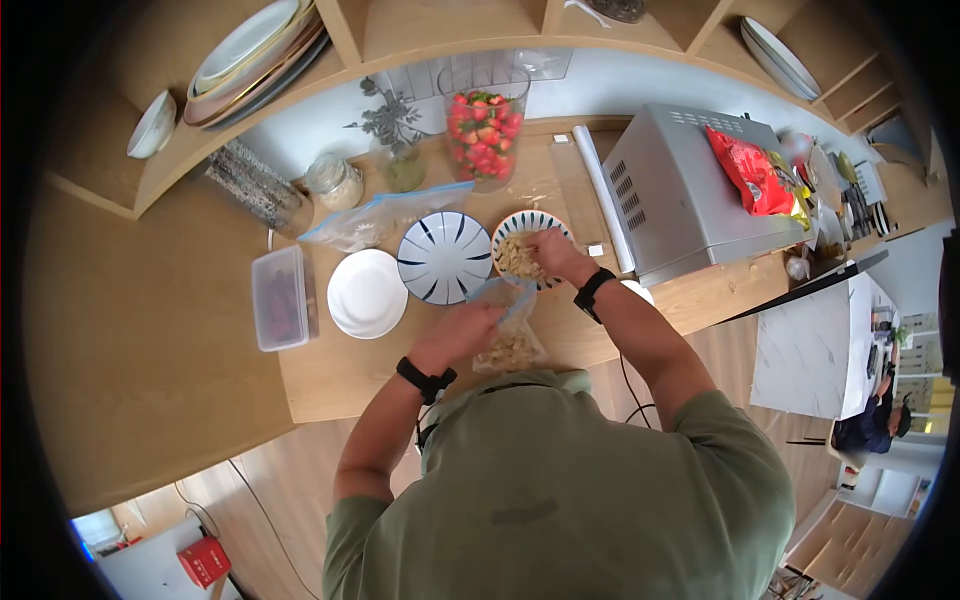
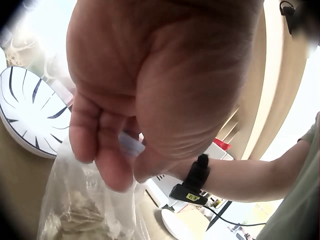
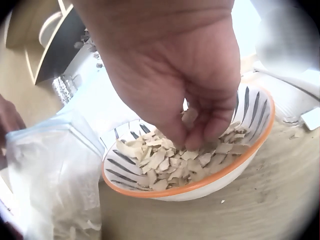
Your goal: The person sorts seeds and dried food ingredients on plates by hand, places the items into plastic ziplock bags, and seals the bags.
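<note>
The left hand point(image 1: 462, 333) point(image 2: 155, 85) pinches the top edge of a clear zip bag point(image 1: 512, 350) point(image 2: 90, 200) point(image 3: 55, 175), which hangs with pale flakes inside. In an orange-rimmed bowl with dark stripes point(image 3: 200, 190) lie more pale dry flakes point(image 3: 170, 162) point(image 1: 517, 258). Over that bowl is the right hand point(image 1: 558, 254) point(image 3: 175, 75), its fingers curled down among the flakes, pinching some of them. The bag stands just beside the bowl, on its near left side in the head view.
Left of the bowl are a striped plate point(image 1: 445, 257), a white plate point(image 1: 367, 293) and a lidded plastic box point(image 1: 282, 300). Behind stand a tall vase of red fruit point(image 1: 484, 135), a jar point(image 1: 335, 182) and another zip bag point(image 1: 385, 217). A microwave point(image 1: 680, 190) is at the right.
</note>
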Tool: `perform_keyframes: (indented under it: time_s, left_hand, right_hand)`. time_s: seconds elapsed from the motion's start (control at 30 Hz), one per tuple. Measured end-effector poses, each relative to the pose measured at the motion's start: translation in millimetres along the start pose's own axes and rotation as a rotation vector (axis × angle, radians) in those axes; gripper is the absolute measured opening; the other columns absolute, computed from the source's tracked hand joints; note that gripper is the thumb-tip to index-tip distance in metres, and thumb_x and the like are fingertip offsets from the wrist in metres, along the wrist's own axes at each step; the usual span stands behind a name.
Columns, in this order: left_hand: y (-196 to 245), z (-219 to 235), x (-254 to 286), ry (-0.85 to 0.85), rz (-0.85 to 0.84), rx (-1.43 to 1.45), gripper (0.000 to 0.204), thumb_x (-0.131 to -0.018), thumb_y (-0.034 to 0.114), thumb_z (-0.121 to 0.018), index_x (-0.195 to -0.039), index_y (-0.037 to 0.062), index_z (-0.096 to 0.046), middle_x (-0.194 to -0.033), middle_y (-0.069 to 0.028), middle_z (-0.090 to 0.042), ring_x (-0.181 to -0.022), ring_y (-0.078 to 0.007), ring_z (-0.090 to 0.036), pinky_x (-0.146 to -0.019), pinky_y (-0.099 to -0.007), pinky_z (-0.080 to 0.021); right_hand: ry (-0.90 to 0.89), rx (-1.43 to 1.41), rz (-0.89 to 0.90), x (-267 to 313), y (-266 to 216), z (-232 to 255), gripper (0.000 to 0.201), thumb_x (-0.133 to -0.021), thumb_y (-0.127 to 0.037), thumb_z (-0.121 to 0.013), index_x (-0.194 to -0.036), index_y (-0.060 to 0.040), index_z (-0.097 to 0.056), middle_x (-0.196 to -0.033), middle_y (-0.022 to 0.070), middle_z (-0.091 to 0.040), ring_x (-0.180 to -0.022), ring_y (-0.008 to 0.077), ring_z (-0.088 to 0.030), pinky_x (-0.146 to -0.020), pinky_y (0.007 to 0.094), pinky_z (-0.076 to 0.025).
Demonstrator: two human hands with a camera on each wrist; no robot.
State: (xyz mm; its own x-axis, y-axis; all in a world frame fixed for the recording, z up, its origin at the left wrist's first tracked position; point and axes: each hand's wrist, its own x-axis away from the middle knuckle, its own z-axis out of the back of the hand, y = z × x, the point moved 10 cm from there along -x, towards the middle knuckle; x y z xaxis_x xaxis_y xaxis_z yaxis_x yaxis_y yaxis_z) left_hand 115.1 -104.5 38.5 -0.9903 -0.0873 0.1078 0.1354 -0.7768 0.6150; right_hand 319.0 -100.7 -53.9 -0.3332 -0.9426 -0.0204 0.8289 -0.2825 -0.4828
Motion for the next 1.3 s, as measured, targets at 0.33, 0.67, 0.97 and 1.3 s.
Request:
perform_keyframes:
  time_s: [0.33,0.67,0.97,1.3]
  left_hand:
    - [13,-9,2,0.131,-0.201,0.096,0.019,-0.082,0.009,-0.06,-0.099,0.0101,-0.069,-0.091,-0.0122,-0.065,-0.084,-0.0335,-0.062,-0.072,-0.0431,-0.05]
    - [17,-18,5,0.114,-0.257,-0.06,0.022,-0.086,0.018,-0.058,-0.103,0.0127,-0.071,-0.09,-0.015,-0.069,-0.08,-0.0353,-0.066,-0.068,-0.0442,-0.053]
    - [34,-6,4,0.084,-0.201,0.046,0.015,-0.086,0.02,-0.061,-0.093,0.009,-0.069,-0.085,-0.0164,-0.067,-0.078,-0.0371,-0.064,-0.067,-0.0455,-0.051]
    - [40,2,13,0.128,-0.16,0.044,0.014,-0.085,0.018,-0.061,-0.09,0.0074,-0.068,-0.087,-0.0161,-0.067,-0.081,-0.037,-0.063,-0.069,-0.0453,-0.05]
  right_hand:
    - [-0.087,-0.326,0.113,26,-71,55,0.015,-0.072,-0.01,-0.066,-0.086,-0.0058,-0.072,-0.08,0.0172,-0.068,-0.072,0.0311,-0.066,-0.067,0.0394,-0.053]
    - [-0.417,0.181,0.303,75,-144,21,0.02,-0.072,-0.021,-0.067,-0.081,-0.0036,-0.07,-0.081,0.0161,-0.069,-0.077,0.0344,-0.067,-0.062,0.0441,-0.052]
    - [-0.508,0.415,0.204,72,-116,-1,0.025,-0.073,-0.02,-0.067,-0.09,-0.0032,-0.072,-0.089,0.0184,-0.07,-0.08,0.0363,-0.069,-0.067,0.0445,-0.055]
    - [0.031,0.184,-0.129,18,-20,26,0.032,-0.082,-0.027,-0.058,-0.1,-0.0013,-0.065,-0.084,0.0228,-0.068,-0.079,0.0386,-0.067,-0.07,0.0491,-0.055]
